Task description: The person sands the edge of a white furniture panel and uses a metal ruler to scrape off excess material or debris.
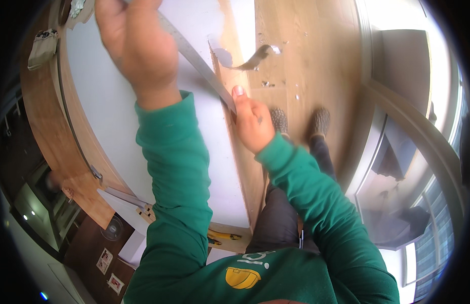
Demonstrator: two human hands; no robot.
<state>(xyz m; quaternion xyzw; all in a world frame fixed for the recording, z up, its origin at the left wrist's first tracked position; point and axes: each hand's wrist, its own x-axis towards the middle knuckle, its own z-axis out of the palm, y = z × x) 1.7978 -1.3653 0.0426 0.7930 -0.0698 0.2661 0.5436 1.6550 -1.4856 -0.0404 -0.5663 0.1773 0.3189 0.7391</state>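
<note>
Gripping the near end of a long, flat metal strip [199, 66], the right hand [255, 124] has its fingers curled in and its thumb laid up by the strip, just over the wooden edge [237, 175] of a white-topped surface [105, 76]. The strip runs slantwise above that surface, from the right hand up to the left hand [146, 55] at the top of the view. The left hand overlaps the far part of the strip, but its fingertips run out of view, so I cannot tell whether it is clasped around the metal or only resting against it.

Beyond the right hand, a dark, curled shaving [256, 60] sticks out past the wooden edge, over the wood-plank floor [316, 61]. Small scraps [267, 84] lie scattered on the floor there, ahead of the person's patterned shoes [321, 119]. A yellow-and-black hand tool [225, 235] lies near the surface's close end, beside the left green sleeve [176, 177]. At the far left, a light cloth pouch [42, 49] rests on a long wooden board [50, 119].
</note>
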